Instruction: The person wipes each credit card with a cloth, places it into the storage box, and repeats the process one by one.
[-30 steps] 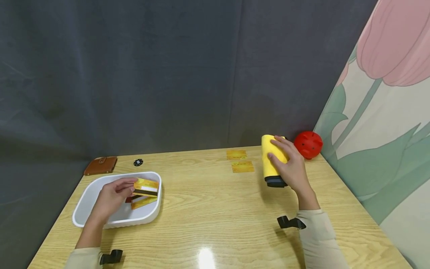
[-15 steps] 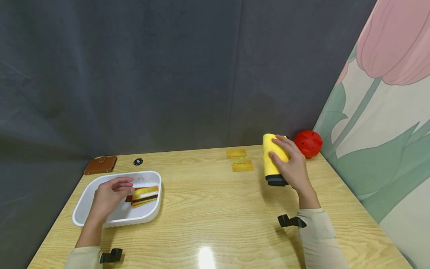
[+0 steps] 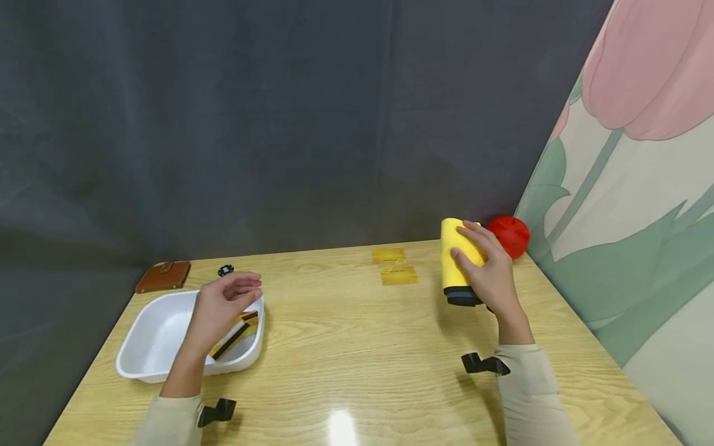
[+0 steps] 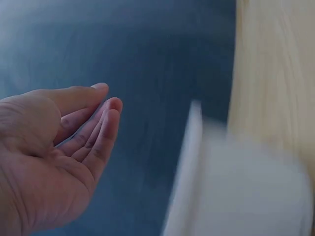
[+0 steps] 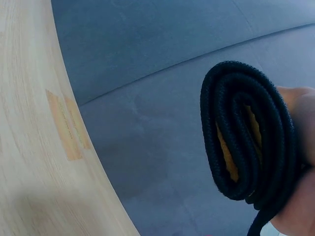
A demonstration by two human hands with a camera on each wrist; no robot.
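My right hand (image 3: 493,285) grips a rolled yellow cloth (image 3: 460,257) with a dark edge, held up over the right side of the table. In the right wrist view the coiled dark end of the cloth (image 5: 229,81) faces the camera. Above the right part of a white plastic tub (image 3: 156,331), my left hand (image 3: 214,310) holds nothing. Its fingers are loosely bent, as the left wrist view of the hand (image 4: 59,167) confirms. Yellow bank cards (image 3: 231,339) with dark stripes lie in the tub, partly hidden by that hand and wrist.
Two more yellow cards, one farther back (image 3: 388,255) and one nearer (image 3: 399,275), lie flat near the back edge. A brown wallet (image 3: 163,277) and a black-and-white poker chip (image 3: 225,270) are behind the tub. Beyond the cloth sits a red piggy bank (image 3: 512,236).
My left hand has let go of a yellow card, which dropped onto the others in the tub. That hand then moved right and up. The right hand with the cloth shifted slightly.
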